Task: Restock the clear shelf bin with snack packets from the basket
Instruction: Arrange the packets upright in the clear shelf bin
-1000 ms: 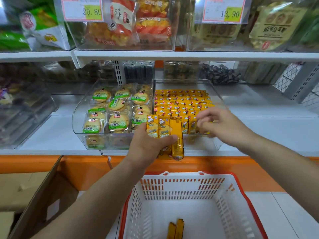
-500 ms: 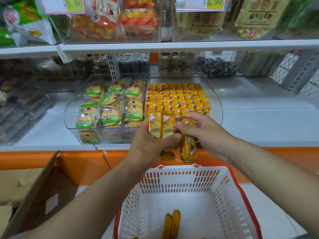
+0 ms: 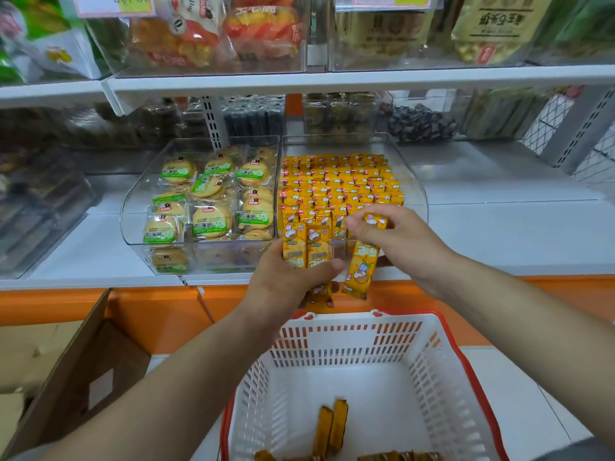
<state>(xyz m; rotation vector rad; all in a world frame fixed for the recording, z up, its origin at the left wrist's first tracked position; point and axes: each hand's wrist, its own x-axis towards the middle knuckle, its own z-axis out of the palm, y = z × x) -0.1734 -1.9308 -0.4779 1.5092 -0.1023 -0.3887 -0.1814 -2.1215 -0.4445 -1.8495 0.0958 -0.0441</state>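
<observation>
The left hand [image 3: 289,282] grips a small bunch of yellow packets [image 3: 304,246] upright in front of the clear bin [image 3: 412,181], its fingers [image 3: 327,266] curled round their lower halves. Just to its right, the right hand [image 3: 404,242] pinches one more packet [image 3: 361,267] by its top end between thumb and fingers [image 3: 357,224]. This packet hangs tilted, its lower end below the shelf [image 3: 499,234] edge. It lies close beside the bunch; whether they touch I cannot tell. Both hands are at the bin's front lip. The bin holds tight rows of the same yellow packets [image 3: 339,184]. A second bin [image 3: 133,207], touching it on the left, holds round biscuits [image 3: 211,221]. Below the hands stands a white basket [image 3: 349,341] with a red rim, and a few packets [image 3: 334,424] lie on its floor.
</observation>
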